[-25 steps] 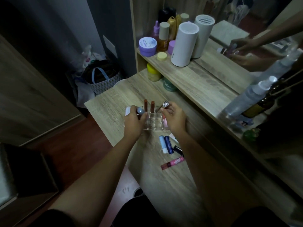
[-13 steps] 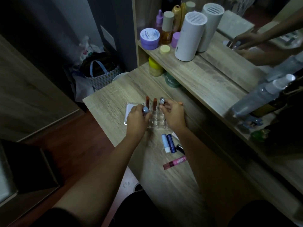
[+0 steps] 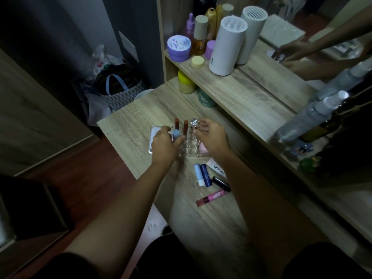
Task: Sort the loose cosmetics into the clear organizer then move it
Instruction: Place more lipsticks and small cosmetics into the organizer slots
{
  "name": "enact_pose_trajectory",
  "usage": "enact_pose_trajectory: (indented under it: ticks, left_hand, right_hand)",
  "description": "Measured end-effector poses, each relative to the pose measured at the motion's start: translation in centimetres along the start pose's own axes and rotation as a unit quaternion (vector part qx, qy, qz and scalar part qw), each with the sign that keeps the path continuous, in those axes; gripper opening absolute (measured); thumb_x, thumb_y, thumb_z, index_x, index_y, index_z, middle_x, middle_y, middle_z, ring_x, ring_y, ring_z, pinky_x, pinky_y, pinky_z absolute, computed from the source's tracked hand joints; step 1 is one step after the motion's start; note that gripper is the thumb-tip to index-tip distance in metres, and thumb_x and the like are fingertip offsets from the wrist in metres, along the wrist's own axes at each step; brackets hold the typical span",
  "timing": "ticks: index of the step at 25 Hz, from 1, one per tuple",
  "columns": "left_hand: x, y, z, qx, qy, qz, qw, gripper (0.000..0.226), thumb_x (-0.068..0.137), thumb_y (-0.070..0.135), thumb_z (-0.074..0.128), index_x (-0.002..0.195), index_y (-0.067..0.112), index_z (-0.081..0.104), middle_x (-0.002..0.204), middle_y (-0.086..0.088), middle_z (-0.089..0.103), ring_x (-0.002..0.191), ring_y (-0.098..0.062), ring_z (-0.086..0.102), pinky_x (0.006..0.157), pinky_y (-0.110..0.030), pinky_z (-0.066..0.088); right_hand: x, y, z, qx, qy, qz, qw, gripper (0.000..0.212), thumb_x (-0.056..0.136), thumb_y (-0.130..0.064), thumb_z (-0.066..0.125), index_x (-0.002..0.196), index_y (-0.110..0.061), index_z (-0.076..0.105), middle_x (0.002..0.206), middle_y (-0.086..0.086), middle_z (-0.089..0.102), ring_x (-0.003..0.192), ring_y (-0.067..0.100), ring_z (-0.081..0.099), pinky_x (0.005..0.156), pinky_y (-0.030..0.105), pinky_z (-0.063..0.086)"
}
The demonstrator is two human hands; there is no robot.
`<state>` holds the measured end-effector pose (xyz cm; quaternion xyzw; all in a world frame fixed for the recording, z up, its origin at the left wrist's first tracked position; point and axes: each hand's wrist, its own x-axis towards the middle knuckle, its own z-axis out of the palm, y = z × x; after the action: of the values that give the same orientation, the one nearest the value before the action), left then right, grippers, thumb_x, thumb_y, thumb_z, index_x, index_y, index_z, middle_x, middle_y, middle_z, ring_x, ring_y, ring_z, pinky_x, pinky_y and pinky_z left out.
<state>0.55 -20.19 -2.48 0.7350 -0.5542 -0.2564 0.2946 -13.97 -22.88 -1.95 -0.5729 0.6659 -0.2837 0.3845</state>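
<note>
The clear organizer (image 3: 188, 151) stands on the wooden desk (image 3: 128, 125). Two brown lipsticks (image 3: 176, 123) and a silver-capped tube (image 3: 193, 122) stand upright in its back row. My left hand (image 3: 163, 147) pinches a light blue tube (image 3: 176, 135) upright at the organizer's left side. My right hand (image 3: 212, 138) hovers just right of the silver-capped tube with its fingers apart. Loose on the desk nearer me lie a pale blue tube (image 3: 198, 175), a dark blue tube (image 3: 206, 175), a white tube (image 3: 216, 170), a black tube (image 3: 221, 183) and a pink tube (image 3: 212, 197).
A white compact (image 3: 155, 132) lies left of the organizer, and something pink (image 3: 203, 149) sits under my right wrist. The raised shelf (image 3: 251, 97) behind holds jars, bottles and a white cylinder (image 3: 226, 45). A mirror is at right; bags sit on the floor at left.
The silver-capped tube went down into the organizer's back row and my right fingers came off its cap. My left hand lowered the light blue tube toward the organizer.
</note>
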Motion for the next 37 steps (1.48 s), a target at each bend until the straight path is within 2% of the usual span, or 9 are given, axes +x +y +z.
enact_pose_trajectory:
  ticks: [5, 7, 12, 19, 26, 30, 33, 35, 37]
  left_hand:
    - [-3.5, -0.4, -0.3, -0.176, 0.072, -0.049, 0.981, 0.028, 0.078, 0.026, 0.073, 0.095, 0.01, 0.058, 0.073, 0.003, 0.06, 0.064, -0.006, 0.057, 0.057, -0.007, 0.041]
    - [-6.1, -1.1, 0.4, -0.203, 0.02, -0.023, 0.979, 0.011, 0.081, 0.021, 0.07, 0.085, 0.013, 0.063, 0.067, 0.005, 0.06, 0.059, 0.001, 0.053, 0.056, -0.006, 0.039]
    - [-11.5, -3.5, 2.5, -0.007, -0.228, 0.171, 0.959, 0.015, 0.08, 0.027, 0.07, 0.076, 0.015, 0.064, 0.073, -0.003, 0.059, 0.064, -0.011, 0.051, 0.061, -0.024, 0.039]
    - [-13.1, -4.0, 3.8, 0.109, -0.27, 0.18, 0.94, 0.029, 0.077, 0.032, 0.071, 0.088, 0.009, 0.059, 0.088, -0.01, 0.059, 0.081, -0.024, 0.054, 0.07, -0.031, 0.04]
    - [-11.9, -2.9, -0.5, 0.058, -0.269, 0.163, 0.948, 0.02, 0.079, 0.025, 0.071, 0.085, 0.007, 0.066, 0.078, -0.012, 0.065, 0.069, -0.02, 0.055, 0.062, -0.025, 0.035]
    - [-7.3, -0.4, -5.0, 0.073, -0.175, 0.238, 0.953, 0.018, 0.08, 0.021, 0.071, 0.092, 0.007, 0.071, 0.085, -0.011, 0.07, 0.073, -0.013, 0.055, 0.061, -0.014, 0.033]
    - [-4.6, 1.6, -6.4, 0.119, -0.095, 0.304, 0.94, 0.017, 0.083, 0.017, 0.068, 0.095, 0.006, 0.07, 0.088, -0.015, 0.066, 0.076, -0.022, 0.059, 0.071, -0.029, 0.045]
    - [-3.5, 2.2, -6.3, 0.146, -0.068, 0.325, 0.932, 0.018, 0.084, 0.015, 0.065, 0.097, 0.003, 0.07, 0.092, -0.019, 0.064, 0.079, -0.031, 0.062, 0.074, -0.039, 0.051]
    - [-2.8, 2.3, -5.8, 0.172, -0.063, 0.326, 0.928, 0.019, 0.086, 0.015, 0.062, 0.096, 0.001, 0.069, 0.095, -0.022, 0.063, 0.082, -0.035, 0.062, 0.075, -0.042, 0.051]
  right_hand:
    - [-2.5, -0.1, -3.5, 0.027, 0.006, -0.041, 0.999, 0.038, 0.084, -0.01, 0.067, 0.121, -0.006, 0.06, 0.102, 0.002, 0.066, 0.081, 0.005, 0.061, 0.066, 0.012, 0.053]
    - [-4.0, 1.0, -5.1, -0.016, -0.017, -0.052, 0.998, 0.026, 0.085, -0.015, 0.066, 0.11, -0.007, 0.066, 0.094, 0.006, 0.07, 0.073, 0.007, 0.064, 0.061, 0.018, 0.056]
    - [-6.0, 5.5, -5.7, -0.216, -0.069, 0.061, 0.972, 0.017, 0.089, -0.014, 0.056, 0.097, -0.007, 0.069, 0.101, 0.014, 0.073, 0.095, 0.028, 0.068, 0.086, 0.035, 0.055]
    - [-7.5, 7.9, -3.6, -0.188, -0.062, 0.116, 0.973, 0.023, 0.084, -0.02, 0.068, 0.103, -0.008, 0.067, 0.104, 0.013, 0.071, 0.098, 0.027, 0.065, 0.089, 0.037, 0.053]
    - [-7.4, 7.7, -5.4, -0.118, -0.06, 0.079, 0.988, 0.024, 0.083, -0.016, 0.068, 0.106, -0.008, 0.068, 0.086, 0.007, 0.067, 0.077, 0.015, 0.058, 0.066, 0.022, 0.046]
    - [-7.0, 4.0, -6.9, 0.035, -0.055, 0.014, 0.998, 0.022, 0.086, -0.008, 0.065, 0.107, -0.009, 0.062, 0.09, -0.004, 0.064, 0.075, 0.008, 0.062, 0.052, 0.009, 0.05]
    - [-6.2, 0.8, -6.0, 0.055, -0.021, -0.036, 0.998, 0.022, 0.085, -0.013, 0.066, 0.107, -0.013, 0.062, 0.091, -0.009, 0.066, 0.077, 0.0, 0.063, 0.058, 0.01, 0.051]
    - [-5.6, -0.3, -4.6, 0.069, 0.003, -0.034, 0.997, 0.025, 0.086, -0.013, 0.065, 0.11, -0.014, 0.062, 0.101, -0.001, 0.07, 0.083, 0.006, 0.066, 0.07, 0.023, 0.056]
    - [-4.9, -0.4, -2.9, 0.057, 0.018, -0.026, 0.998, 0.025, 0.085, -0.013, 0.066, 0.11, -0.012, 0.062, 0.105, 0.001, 0.069, 0.076, -0.002, 0.061, 0.066, 0.017, 0.055]
